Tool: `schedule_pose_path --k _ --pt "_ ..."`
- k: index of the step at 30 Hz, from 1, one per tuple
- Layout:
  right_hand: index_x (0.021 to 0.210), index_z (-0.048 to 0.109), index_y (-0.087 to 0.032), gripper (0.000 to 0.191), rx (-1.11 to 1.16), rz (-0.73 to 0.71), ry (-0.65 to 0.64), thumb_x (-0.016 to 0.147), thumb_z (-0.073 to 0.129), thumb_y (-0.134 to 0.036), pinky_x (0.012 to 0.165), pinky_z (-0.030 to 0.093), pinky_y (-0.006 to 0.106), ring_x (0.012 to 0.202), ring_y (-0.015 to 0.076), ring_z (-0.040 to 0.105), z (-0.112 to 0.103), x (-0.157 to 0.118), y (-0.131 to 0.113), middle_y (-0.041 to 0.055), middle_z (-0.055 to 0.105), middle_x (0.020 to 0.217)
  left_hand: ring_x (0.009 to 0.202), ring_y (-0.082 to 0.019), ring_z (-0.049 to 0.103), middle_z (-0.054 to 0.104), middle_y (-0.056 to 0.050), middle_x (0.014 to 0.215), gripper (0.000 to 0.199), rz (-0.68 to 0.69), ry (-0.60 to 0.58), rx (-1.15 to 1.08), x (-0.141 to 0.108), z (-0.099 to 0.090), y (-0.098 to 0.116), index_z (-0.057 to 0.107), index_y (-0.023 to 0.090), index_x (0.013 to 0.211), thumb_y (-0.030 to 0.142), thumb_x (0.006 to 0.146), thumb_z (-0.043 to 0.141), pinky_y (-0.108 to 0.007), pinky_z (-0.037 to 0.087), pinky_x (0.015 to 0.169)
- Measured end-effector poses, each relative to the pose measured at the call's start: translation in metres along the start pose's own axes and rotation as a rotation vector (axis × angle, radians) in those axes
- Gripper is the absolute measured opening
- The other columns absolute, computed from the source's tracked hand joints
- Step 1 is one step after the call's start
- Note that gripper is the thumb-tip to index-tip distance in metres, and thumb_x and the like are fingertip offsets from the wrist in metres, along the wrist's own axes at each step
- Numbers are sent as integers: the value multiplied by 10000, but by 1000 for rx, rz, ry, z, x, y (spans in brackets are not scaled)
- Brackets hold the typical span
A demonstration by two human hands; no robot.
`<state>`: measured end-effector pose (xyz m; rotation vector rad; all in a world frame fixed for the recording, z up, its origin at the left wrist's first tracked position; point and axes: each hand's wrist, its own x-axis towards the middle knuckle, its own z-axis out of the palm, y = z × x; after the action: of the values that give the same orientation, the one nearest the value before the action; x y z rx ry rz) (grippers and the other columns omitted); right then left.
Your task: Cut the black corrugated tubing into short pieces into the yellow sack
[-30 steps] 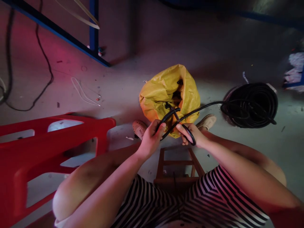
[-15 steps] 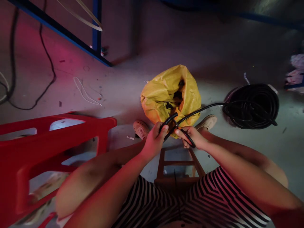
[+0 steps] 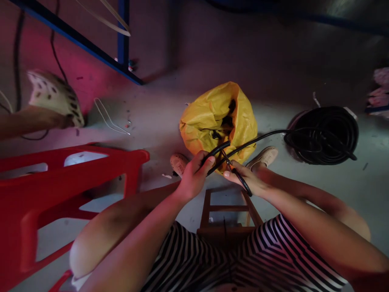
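Note:
My left hand (image 3: 194, 173) is closed round a length of black corrugated tubing (image 3: 221, 148), whose short end sticks out past the fingers. A longer run of the tubing (image 3: 258, 139) stretches from beside that hand to a black coil (image 3: 322, 136) on the floor at the right. Scissors (image 3: 242, 181) with black and orange handles are gripped in my right hand (image 3: 249, 179). Their blades point up at the tubing; whether they touch it I cannot tell. Below both hands stands a yellow bag (image 3: 209, 117), its mouth open on dark pieces inside.
A red plastic stool (image 3: 75, 174) lies at the left. Between my legs stands a wooden stool (image 3: 229, 209). A blue metal frame (image 3: 85, 45) is at the upper left, near a co-worker's foot in a white shoe (image 3: 54, 97). A thin white wire (image 3: 105, 113) lies on the floor.
A co-worker's foot has come into view at the left. My right hand has shifted slightly, turning the scissors more upright with their blades more visible.

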<state>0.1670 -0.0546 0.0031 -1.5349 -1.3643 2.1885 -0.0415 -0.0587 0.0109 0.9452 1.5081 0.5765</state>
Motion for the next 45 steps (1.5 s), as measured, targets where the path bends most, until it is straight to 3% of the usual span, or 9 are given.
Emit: schedule_pose_path --k 3,7,17,22,37,45 --pt "1187 607 -209 615 -18 26 -2 876 643 -738 1000 449 416 1116 291 599 0 0 0 65 652 1137 644 -128 437 470 42 701 273 10 -29 19 0 1 -1 523 212 831 441 972 567 -238 374 588" --pt "1052 596 -201 556 -40 25 5 885 640 -730 940 462 388 1039 269 611 -1 2 2 51 650 1050 622 -118 431 473 46 706 283 5 -47 28 1 1 -1 526 212 843 455 983 560 -229 358 562" --pt "937 514 -211 566 -81 -3 -5 880 616 -764 768 408 326 854 199 524 2 1 -1 6 535 884 599 -113 413 463 48 698 308 41 -90 18 2 2 1 501 218 819 479 971 563 -231 328 537" --pt "935 489 -217 572 -83 13 -20 883 602 -775 743 387 317 832 184 485 2 1 0 -6 488 868 599 -109 411 484 47 720 306 43 -97 36 1 2 1 525 211 844 485 974 566 -233 328 537" --pt "972 539 -201 577 -72 17 -19 878 617 -766 789 421 334 873 200 531 2 2 -4 13 559 908 669 -127 456 519 35 732 292 67 -99 79 3 2 2 524 206 835 457 981 548 -251 371 615" --pt "910 536 -199 609 -107 -37 10 881 574 -806 692 398 294 767 162 493 4 4 3 -4 515 820 606 -121 408 408 52 640 320 62 -157 97 5 -3 5 532 210 801 472 984 528 -245 337 568"
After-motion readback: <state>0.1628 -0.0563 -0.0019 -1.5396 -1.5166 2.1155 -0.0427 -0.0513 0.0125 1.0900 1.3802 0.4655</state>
